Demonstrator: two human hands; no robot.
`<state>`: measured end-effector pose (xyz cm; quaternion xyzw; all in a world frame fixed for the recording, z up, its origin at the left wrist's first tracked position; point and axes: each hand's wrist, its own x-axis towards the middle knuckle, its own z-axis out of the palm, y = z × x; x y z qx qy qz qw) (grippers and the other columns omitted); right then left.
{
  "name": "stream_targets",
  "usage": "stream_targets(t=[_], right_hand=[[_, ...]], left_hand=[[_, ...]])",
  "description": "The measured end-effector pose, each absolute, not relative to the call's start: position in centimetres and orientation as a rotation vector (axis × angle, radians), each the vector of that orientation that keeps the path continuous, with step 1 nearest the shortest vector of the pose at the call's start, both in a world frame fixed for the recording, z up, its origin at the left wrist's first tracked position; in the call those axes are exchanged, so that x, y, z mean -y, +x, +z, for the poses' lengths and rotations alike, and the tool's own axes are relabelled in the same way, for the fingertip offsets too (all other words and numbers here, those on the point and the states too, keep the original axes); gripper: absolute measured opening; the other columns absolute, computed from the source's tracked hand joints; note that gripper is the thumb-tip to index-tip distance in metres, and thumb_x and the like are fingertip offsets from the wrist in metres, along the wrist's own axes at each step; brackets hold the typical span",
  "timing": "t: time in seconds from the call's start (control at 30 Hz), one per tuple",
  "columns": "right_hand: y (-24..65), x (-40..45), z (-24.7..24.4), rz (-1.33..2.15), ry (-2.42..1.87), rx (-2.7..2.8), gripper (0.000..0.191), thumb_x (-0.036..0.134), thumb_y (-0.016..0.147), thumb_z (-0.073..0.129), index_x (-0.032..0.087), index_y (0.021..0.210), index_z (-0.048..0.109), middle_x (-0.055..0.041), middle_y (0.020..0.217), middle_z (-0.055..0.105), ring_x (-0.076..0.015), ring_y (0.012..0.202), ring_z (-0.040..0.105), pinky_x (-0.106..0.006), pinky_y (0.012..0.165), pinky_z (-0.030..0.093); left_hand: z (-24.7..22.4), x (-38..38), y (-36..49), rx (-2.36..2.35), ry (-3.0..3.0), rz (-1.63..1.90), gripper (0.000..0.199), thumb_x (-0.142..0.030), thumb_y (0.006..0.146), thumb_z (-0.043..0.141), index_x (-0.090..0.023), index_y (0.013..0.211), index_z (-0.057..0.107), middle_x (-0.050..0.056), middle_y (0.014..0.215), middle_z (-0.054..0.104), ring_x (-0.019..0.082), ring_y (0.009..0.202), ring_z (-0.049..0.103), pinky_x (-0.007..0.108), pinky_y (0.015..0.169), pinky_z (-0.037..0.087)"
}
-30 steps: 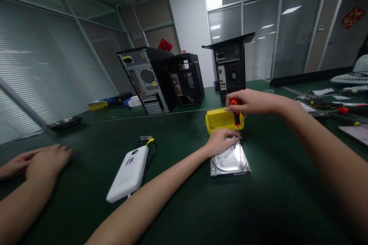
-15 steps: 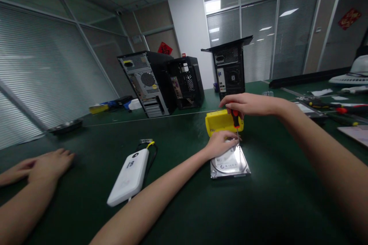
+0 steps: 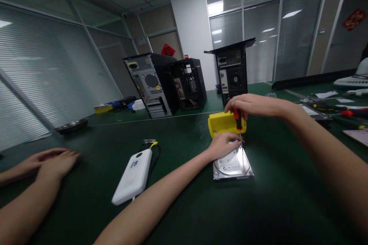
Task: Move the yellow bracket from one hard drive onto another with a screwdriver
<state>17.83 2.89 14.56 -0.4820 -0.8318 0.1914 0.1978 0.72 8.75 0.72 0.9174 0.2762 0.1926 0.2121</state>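
A silver hard drive (image 3: 233,165) lies label side up on the green table. My left hand (image 3: 224,146) rests over its far left part, gripping it and holding it against the table; some fingertips are hidden. From above, my right hand (image 3: 240,104) closes round the red and black handle of a screwdriver (image 3: 238,120). The screwdriver stands nearly upright, its thin shaft pointing down at the drive's far right side. Just behind the drive sits an open yellow box (image 3: 221,123), with small bits inside too tiny to name.
A white power bank (image 3: 133,176) marked 18 lies left of my left forearm, its cable beside it. Another person's hands (image 3: 59,162) rest at far left. Computer cases (image 3: 163,84) and another tower (image 3: 233,74) stand behind. Pliers and other tools (image 3: 339,110) lie at right.
The whole view has shifted slightly, so everything appears a little further right. Both hands keep their places on the hard drive and the screwdriver.
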Motion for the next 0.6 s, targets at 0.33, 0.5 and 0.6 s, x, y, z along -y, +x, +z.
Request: stream_targets(t=[0.33, 0.5, 0.6], right_hand=[[18.09, -2.94, 14.61, 0.500, -1.356, 2.364, 0.035, 0.031, 0.090, 0.038, 0.015, 0.115, 0.057, -0.0099, 0.101, 0.066, -0.0157, 0.075, 0.064, -0.026, 0.067, 0.050], [18.20, -3.39, 14.27, 0.489, -1.331, 2.387, 0.035, 0.038, 0.090, 0.037, 0.016, 0.107, 0.059, -0.0080, 0.095, 0.066, -0.0136, 0.067, 0.063, -0.025, 0.062, 0.049], [18.30, -3.41, 14.23, 0.502, -1.337, 2.395, 0.035, 0.041, 0.089, 0.038, 0.016, 0.102, 0.060, -0.0072, 0.090, 0.066, -0.0135, 0.065, 0.063, -0.026, 0.061, 0.048]], left_hand=[[0.69, -8.73, 0.60, -0.796, 2.562, 0.520, 0.029, -0.037, 0.086, 0.048, -0.023, 0.102, 0.067, 0.001, 0.112, 0.066, 0.017, 0.106, 0.058, 0.029, 0.094, 0.041], [0.90, -8.65, 0.63, -0.801, 2.549, 0.504, 0.029, -0.037, 0.086, 0.049, -0.022, 0.102, 0.067, 0.001, 0.113, 0.066, 0.017, 0.107, 0.057, 0.029, 0.095, 0.040], [1.01, -8.52, 0.61, -0.803, 2.549, 0.500, 0.029, -0.036, 0.086, 0.048, -0.023, 0.102, 0.067, 0.001, 0.114, 0.065, 0.017, 0.108, 0.057, 0.029, 0.095, 0.040]])
